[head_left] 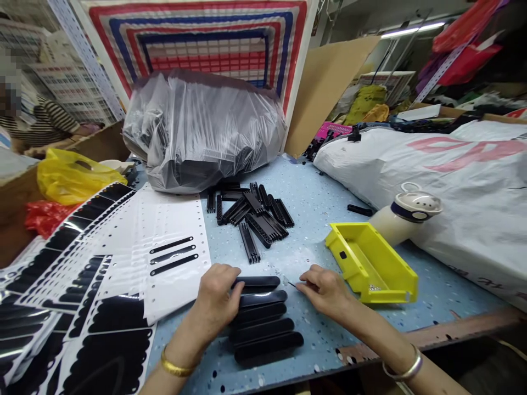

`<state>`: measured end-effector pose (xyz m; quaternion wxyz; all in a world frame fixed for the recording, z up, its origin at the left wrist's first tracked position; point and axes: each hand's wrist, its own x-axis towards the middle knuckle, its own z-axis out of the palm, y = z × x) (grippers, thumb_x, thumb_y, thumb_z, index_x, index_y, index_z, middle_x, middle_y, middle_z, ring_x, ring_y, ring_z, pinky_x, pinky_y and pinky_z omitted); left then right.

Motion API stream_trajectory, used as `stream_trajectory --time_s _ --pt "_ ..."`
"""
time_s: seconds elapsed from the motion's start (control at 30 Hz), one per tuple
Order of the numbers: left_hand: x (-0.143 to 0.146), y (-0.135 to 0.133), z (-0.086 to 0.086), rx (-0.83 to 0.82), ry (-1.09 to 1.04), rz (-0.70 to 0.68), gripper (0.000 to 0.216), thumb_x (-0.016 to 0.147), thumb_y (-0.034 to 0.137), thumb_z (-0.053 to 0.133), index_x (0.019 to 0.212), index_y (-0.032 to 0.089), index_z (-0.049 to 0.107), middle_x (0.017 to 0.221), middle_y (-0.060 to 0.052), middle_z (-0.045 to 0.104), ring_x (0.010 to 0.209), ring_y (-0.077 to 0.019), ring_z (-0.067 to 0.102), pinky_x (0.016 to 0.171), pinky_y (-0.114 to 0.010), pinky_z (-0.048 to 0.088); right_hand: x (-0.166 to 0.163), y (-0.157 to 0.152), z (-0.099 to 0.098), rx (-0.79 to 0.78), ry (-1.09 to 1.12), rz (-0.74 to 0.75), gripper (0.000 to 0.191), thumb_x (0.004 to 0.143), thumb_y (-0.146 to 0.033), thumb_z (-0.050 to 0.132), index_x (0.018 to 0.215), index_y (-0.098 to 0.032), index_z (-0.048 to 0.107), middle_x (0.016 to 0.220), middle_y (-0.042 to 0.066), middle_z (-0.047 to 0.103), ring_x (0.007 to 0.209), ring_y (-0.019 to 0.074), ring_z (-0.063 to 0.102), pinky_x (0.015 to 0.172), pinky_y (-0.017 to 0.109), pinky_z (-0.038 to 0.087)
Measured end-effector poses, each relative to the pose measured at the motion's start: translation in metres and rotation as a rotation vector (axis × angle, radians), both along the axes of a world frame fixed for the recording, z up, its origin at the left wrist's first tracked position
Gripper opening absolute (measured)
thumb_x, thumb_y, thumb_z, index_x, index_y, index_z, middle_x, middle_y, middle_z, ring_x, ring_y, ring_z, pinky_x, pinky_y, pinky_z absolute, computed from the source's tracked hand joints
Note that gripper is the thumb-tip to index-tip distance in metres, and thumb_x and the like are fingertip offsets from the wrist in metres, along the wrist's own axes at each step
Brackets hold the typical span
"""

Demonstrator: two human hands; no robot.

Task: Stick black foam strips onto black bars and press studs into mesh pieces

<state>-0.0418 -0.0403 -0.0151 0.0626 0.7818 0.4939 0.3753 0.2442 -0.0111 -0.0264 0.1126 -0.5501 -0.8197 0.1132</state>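
Looking down on a blue speckled tabletop (321, 192), crowded from edge to edge. Filling the right of the frame, a white sack (453, 181). Heaped at upper centre, a grey plastic bag (201, 131) of dark parts. Fanned over the lower left, white backing sheets (173, 241) with black cut-outs. Right of centre and tilted, a yellow tray (370, 263). Just above centre, a loose pile of black combs (251, 216). Laid out at lower centre like rungs, five or so black strips (267, 329), long axes running left to right across the frame, each close against the next. Resting over the left ends of the upper rungs, the left hand (218, 299), fingers bent around the end of the topmost strip. Just off the right end of that same strip and not touching it, the right hand (325, 291), fingertips nipped together on a thin dark sliver (291, 284), too small to identify, aimed left toward the strip's end. Nearer of the two to the strips: the left, in contact. Close beside them only, the right, with a narrow gap of bare tabletop between.
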Motion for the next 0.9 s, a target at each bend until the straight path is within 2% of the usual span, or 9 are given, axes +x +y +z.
stream_trajectory --time_s 0.13,0.27,0.37,0.47,0.57,0.63,0.77,0.9 --pt "0.036 0.010 0.007 -0.206 0.092 -0.106 0.011 0.073 0.010 0.065 0.081 0.014 0.069 0.083 -0.011 0.072 0.080 -0.0261 0.064 0.073 -0.036 0.052 0.005 -0.008 -0.012 0.056 -0.123 0.011 0.018 0.087 -0.025 0.059 0.076 -0.020 0.073 0.078 0.008 0.066 0.078 0.0228 0.063 0.069 0.031 0.046" --pt "0.058 0.023 0.007 -0.399 0.229 -0.123 0.011 0.073 0.012 0.066 0.083 0.014 0.070 0.086 -0.012 0.072 0.086 -0.0274 0.064 0.079 -0.038 0.051 0.003 -0.008 -0.016 0.079 -0.094 0.032 0.028 0.090 -0.016 0.050 0.072 -0.020 0.071 0.074 0.007 0.064 0.076 0.0205 0.061 0.069 0.030 0.044" --pt "0.058 0.029 0.007 -0.488 0.282 -0.128 0.012 0.074 0.015 0.065 0.085 0.015 0.070 0.088 -0.012 0.073 0.088 -0.0276 0.065 0.082 -0.039 0.049 0.003 -0.006 -0.014 0.107 -0.037 0.045 0.025 0.089 -0.019 0.051 0.073 -0.019 0.070 0.075 0.008 0.064 0.076 0.0215 0.060 0.069 0.032 0.045" --pt "0.051 0.030 0.007 -0.554 0.280 -0.109 0.018 0.074 0.017 0.067 0.091 0.016 0.071 0.094 -0.011 0.073 0.093 -0.0293 0.065 0.085 -0.040 0.048 -0.002 -0.002 -0.011 0.143 0.137 0.037 0.018 0.087 -0.026 0.058 0.081 -0.017 0.072 0.077 0.009 0.066 0.076 0.0233 0.062 0.070 0.034 0.048" --pt "0.046 0.030 0.008 -0.600 0.271 -0.088 0.023 0.073 0.017 0.067 0.096 0.017 0.072 0.094 -0.011 0.074 0.093 -0.0291 0.065 0.085 -0.040 0.047 -0.018 0.005 -0.011 -0.013 0.387 0.048 0.018 0.086 -0.034 0.064 0.089 -0.018 0.073 0.076 0.006 0.068 0.064 0.0176 0.062 0.061 0.028 0.048" --pt "0.045 0.030 0.007 -0.613 0.277 -0.103 0.018 0.075 0.017 0.066 0.091 0.017 0.072 0.089 -0.010 0.074 0.089 -0.0277 0.066 0.082 -0.038 0.047 -0.031 0.011 -0.011 -0.147 0.476 0.053 0.019 0.083 -0.035 0.067 0.090 -0.019 0.073 0.073 0.003 0.068 0.059 0.0154 0.061 0.056 0.026 0.047" --pt "0.045 0.032 0.004 -0.594 0.265 -0.147 0.005 0.076 0.016 0.064 0.075 0.016 0.069 0.080 -0.009 0.072 0.083 -0.0255 0.064 0.077 -0.035 0.045 -0.045 0.022 -0.010 -0.233 0.430 0.117 0.016 0.083 -0.032 0.066 0.074 -0.019 0.072 0.067 0.002 0.067 0.062 0.0159 0.061 0.059 0.025 0.045" --pt "0.044 0.034 0.001 -0.590 0.235 -0.155 0.004 0.075 0.015 0.065 0.071 0.015 0.068 0.077 -0.009 0.071 0.081 -0.0252 0.063 0.074 -0.034 0.044 -0.045 0.025 -0.014 -0.175 0.335 0.189 0.023 0.088 -0.030 0.058 0.069 -0.019 0.065 0.067 0.002 0.064 0.061 0.0155 0.057 0.059 0.026 0.042"
